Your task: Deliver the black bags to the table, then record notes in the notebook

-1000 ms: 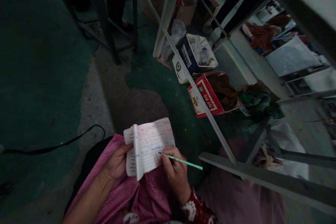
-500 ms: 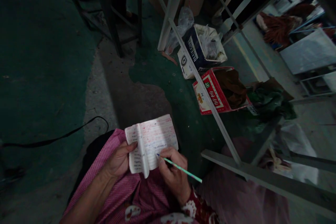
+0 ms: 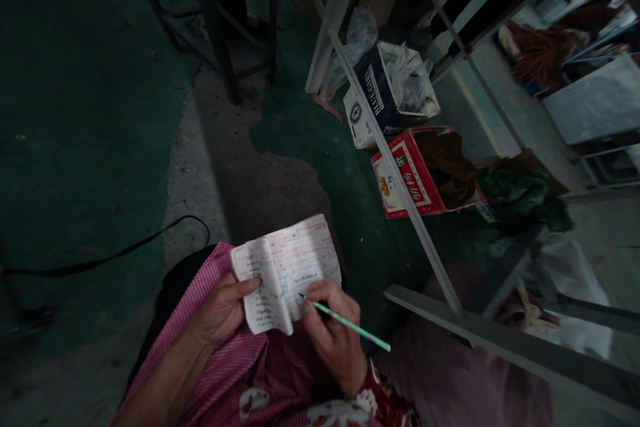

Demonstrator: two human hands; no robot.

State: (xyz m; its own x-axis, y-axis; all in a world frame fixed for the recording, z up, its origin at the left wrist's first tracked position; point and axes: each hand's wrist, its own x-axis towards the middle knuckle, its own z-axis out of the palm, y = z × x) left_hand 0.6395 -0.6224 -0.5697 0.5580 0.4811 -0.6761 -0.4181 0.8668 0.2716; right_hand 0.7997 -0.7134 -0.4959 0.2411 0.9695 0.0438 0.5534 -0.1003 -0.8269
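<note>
A small open notebook (image 3: 300, 247) rests over my lap, its pages covered in red and dark handwriting. My left hand (image 3: 225, 307) grips its left edge, thumb lying on the left page and fingers hidden underneath. In my right hand (image 3: 335, 337) is a light green patterned pen (image 3: 357, 328), pinched between thumb and fingers. The pen's dark tip is at the lower part of the right page; whether it touches the paper I cannot tell. A curled leaf stands up slightly near the fold. Pink checked cloth (image 3: 240, 373) covers my lap.
A grey metal frame (image 3: 415, 213) runs along my right. Beyond it stand a dark blue and white carton (image 3: 373, 90) holding plastic bags and a red carton (image 3: 407, 173) with brown cloth. A dark stool (image 3: 230, 67) is ahead; a black strap (image 3: 125, 250) lies left.
The curled leaf has flattened somewhat, and the notebook's left page shows wider. My left thumb has stayed on that page. The pen remains in my right hand, almost unmoved. The view has shifted slightly.
</note>
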